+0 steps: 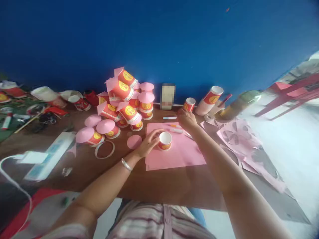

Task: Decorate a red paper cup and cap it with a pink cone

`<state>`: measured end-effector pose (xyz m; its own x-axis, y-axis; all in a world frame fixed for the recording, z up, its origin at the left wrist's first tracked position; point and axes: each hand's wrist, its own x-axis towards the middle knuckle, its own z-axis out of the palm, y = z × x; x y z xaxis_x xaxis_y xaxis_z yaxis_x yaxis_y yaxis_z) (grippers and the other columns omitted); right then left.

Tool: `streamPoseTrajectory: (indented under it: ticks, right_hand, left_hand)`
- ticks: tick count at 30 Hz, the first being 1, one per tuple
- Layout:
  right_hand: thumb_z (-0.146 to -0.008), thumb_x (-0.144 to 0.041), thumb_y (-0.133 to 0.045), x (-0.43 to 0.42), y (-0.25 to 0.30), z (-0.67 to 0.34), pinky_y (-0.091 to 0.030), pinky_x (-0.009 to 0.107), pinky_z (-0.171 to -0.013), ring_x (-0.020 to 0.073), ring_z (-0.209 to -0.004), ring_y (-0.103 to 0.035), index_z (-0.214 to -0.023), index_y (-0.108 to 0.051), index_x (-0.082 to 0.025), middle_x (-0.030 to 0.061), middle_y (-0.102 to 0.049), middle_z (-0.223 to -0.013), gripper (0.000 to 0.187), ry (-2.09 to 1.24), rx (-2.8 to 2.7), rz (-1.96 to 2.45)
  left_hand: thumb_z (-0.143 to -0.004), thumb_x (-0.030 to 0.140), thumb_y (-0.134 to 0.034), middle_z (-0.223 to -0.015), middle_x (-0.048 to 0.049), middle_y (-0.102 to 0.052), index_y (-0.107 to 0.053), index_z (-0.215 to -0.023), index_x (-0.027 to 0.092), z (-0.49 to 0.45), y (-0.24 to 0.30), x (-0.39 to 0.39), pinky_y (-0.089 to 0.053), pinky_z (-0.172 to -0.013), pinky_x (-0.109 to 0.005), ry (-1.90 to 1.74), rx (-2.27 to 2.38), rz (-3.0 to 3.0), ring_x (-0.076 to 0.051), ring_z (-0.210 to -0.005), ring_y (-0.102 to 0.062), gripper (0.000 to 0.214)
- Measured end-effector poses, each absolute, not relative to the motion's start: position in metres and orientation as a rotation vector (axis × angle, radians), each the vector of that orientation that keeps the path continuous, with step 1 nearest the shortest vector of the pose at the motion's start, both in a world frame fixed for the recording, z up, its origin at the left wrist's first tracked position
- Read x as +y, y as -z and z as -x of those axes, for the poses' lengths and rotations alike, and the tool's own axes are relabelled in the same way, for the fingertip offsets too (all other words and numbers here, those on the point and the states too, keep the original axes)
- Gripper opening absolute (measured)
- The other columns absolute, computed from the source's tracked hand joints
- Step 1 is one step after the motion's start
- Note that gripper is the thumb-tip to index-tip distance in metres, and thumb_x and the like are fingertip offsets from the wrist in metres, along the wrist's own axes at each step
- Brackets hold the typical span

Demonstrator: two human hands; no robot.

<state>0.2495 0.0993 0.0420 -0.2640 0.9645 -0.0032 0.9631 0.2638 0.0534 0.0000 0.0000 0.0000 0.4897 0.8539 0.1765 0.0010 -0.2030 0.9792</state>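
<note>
My left hand [147, 143] curls around a small red-and-white paper cup [164, 140] that stands upside down on a stack of pink paper sheets [179, 153]. My right hand [186, 120] reaches to the far edge of the pink paper, fingers bent over an orange pen-like item [174, 126]; its fingertips are hidden from me. Another red cup [189, 104] stands just beyond that hand. A cut pink paper disc [134, 141] lies left of the held cup.
A pile of red cups capped with pink paper [127, 99] rises at the back centre. A tape ring [104, 149] lies in front. Stacked cups [209, 99] lean at the back right. Pink paper offcuts [239, 139] cover the right side. A white box [50, 156] lies left.
</note>
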Motion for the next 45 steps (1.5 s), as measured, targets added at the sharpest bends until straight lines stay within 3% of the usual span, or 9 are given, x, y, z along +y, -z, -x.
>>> streamPoseTrajectory:
  ticks: [6,8,11,15,18,26,34,40,45]
  right_hand:
    - [-0.097,-0.01,-0.047,0.098,-0.036,-0.255,-0.05,0.035,-0.093,0.0301,-0.123,-0.063,-0.109,-0.076,-0.013,0.0189,-0.072,-0.128,0.031,-0.057,2.483,-1.929]
    - [-0.098,-0.015,-0.049,0.093,-0.037,-0.258,-0.051,0.036,-0.094,0.0308,-0.119,-0.066,-0.113,-0.074,-0.013,0.0188,-0.074,-0.123,0.029,-0.066,2.489,-1.984]
    - [-0.101,-0.025,-0.051,0.081,-0.04,-0.264,-0.054,0.037,-0.083,0.0284,-0.1,-0.073,-0.124,-0.07,-0.015,0.0158,-0.077,-0.115,0.031,-0.026,2.502,-2.108]
    - [-0.092,-0.029,-0.064,0.061,-0.042,-0.267,-0.054,0.03,-0.067,0.0183,-0.07,-0.07,-0.101,-0.075,-0.018,0.0054,-0.078,-0.084,0.017,1.094,2.853,-2.214]
    - [-0.085,-0.042,-0.075,0.049,-0.041,-0.262,-0.055,0.028,-0.06,0.0151,-0.06,-0.066,-0.092,-0.076,-0.018,0.0016,-0.072,-0.071,0.025,1.997,2.796,-2.052]
    - [-0.068,-0.049,-0.092,0.038,-0.023,-0.238,-0.055,0.027,-0.056,0.0111,-0.058,-0.059,-0.082,-0.077,-0.018,-0.0008,-0.067,-0.067,0.037,2.852,2.362,-1.892]
    - [-0.07,-0.058,-0.09,0.028,-0.021,-0.229,-0.05,0.027,-0.051,0.0103,-0.052,-0.053,-0.081,-0.075,-0.021,-0.0031,-0.062,-0.061,0.042,3.102,2.283,-2.015]
    - [-0.073,-0.058,-0.088,0.024,-0.017,-0.227,-0.048,0.025,-0.05,0.0097,-0.05,-0.054,-0.081,-0.074,-0.02,-0.0032,-0.063,-0.06,0.041,3.157,2.292,-2.129]
    - [-0.07,-0.054,-0.092,0.042,-0.017,-0.255,-0.046,0.02,-0.051,0.0068,-0.05,-0.049,-0.081,-0.069,-0.022,-0.0077,-0.056,-0.055,0.041,3.462,2.061,-2.343]
  left_hand:
    - [-0.098,0.065,-0.054,-0.131,-0.0133,-0.069,-0.062,-0.133,0.02,0.0,0.002,0.0,-0.051,-0.108,-0.042,-1.039,0.918,-1.56,-0.028,-0.126,-0.063,0.058]
    - [-0.098,0.061,-0.057,-0.122,-0.0116,-0.07,-0.063,-0.126,0.019,-0.001,0.004,0.001,-0.054,-0.103,-0.04,-1.124,0.965,-1.524,-0.025,-0.117,-0.066,0.05]
    - [-0.096,0.055,-0.064,-0.115,-0.0094,-0.069,-0.064,-0.115,0.019,-0.004,0.007,0.003,-0.058,-0.093,-0.036,-1.2,1.037,-1.467,-0.02,-0.104,-0.069,0.041]
    - [-0.094,0.052,-0.069,-0.117,-0.0084,-0.066,-0.059,-0.129,0.022,-0.006,0.014,0.008,-0.06,-0.081,-0.031,-1.263,1.037,-1.416,-0.016,-0.09,-0.07,0.048]
    - [-0.092,0.05,-0.072,-0.121,-0.0098,-0.067,-0.057,-0.138,0.023,-0.006,0.015,0.01,-0.06,-0.077,-0.029,-1.289,1.014,-1.441,-0.015,-0.089,-0.072,0.055]
    - [-0.09,0.046,-0.074,-0.087,-0.005,-0.078,-0.077,-0.104,0.018,-0.003,0.008,0.01,-0.06,-0.071,-0.028,-1.293,1.158,-1.518,-0.016,-0.073,-0.074,0.031]
    - [-0.094,0.045,-0.07,-0.099,-0.0084,-0.082,-0.078,-0.102,0.02,-0.005,0.0,0.004,-0.062,-0.077,-0.032,-1.318,1.193,-1.668,-0.02,-0.084,-0.077,0.028]
    - [-0.093,0.049,-0.07,-0.087,-0.0054,-0.079,-0.077,-0.098,0.019,-0.007,-0.005,0.001,-0.059,-0.068,-0.028,-1.326,1.195,-1.548,-0.017,-0.073,-0.073,0.031]
    - [-0.089,0.052,-0.073,-0.076,-0.0023,-0.074,-0.075,-0.099,0.018,0.01,-0.003,0.007,-0.054,-0.06,-0.025,-1.389,1.277,-1.339,-0.013,-0.062,-0.065,0.036]
